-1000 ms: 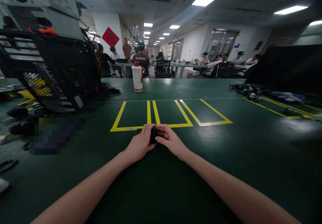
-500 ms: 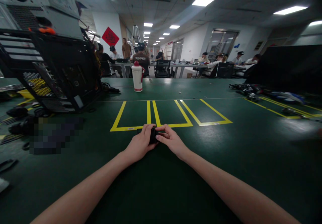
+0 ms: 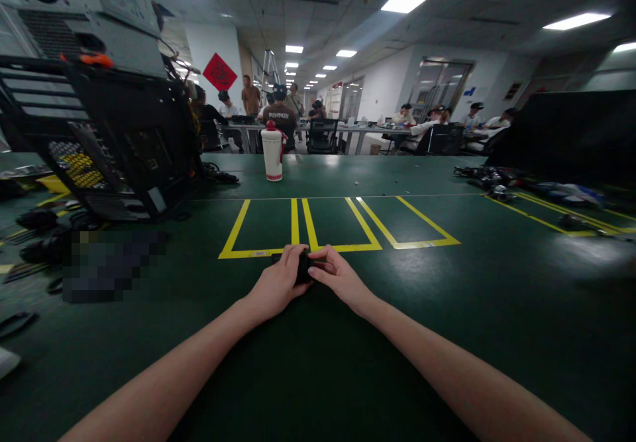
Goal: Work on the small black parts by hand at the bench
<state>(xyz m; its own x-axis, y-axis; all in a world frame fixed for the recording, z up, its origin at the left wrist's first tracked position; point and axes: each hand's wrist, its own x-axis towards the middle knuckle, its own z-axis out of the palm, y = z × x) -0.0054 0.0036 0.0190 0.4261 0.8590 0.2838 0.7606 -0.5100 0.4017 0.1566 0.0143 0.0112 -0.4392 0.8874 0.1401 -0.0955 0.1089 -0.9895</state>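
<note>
A small black object (image 3: 303, 268) sits between my hands, low over the green table (image 3: 308, 362), just below the yellow tape outlines (image 3: 342, 248). It looks box-like, but its kind does not show. My left hand (image 3: 277, 284) is wrapped round its left side, fingers over the top and thumb below, hiding much of it. On the right side, my right hand (image 3: 342, 279) has its fingertips and thumb closed against the object's edge. Whether the object rests on the table cannot be seen.
A white cup with a red lid (image 3: 273, 154) stands beyond the tape. At left are an open computer case (image 3: 124, 157), cables and dark items. Cables and metal parts (image 3: 497, 180) lie at right near a large black panel (image 3: 571, 137). People sit at tables farther back.
Both hands keep the same hold on the black object. The whole view has shifted very slightly; nothing else on the table has visibly moved.
</note>
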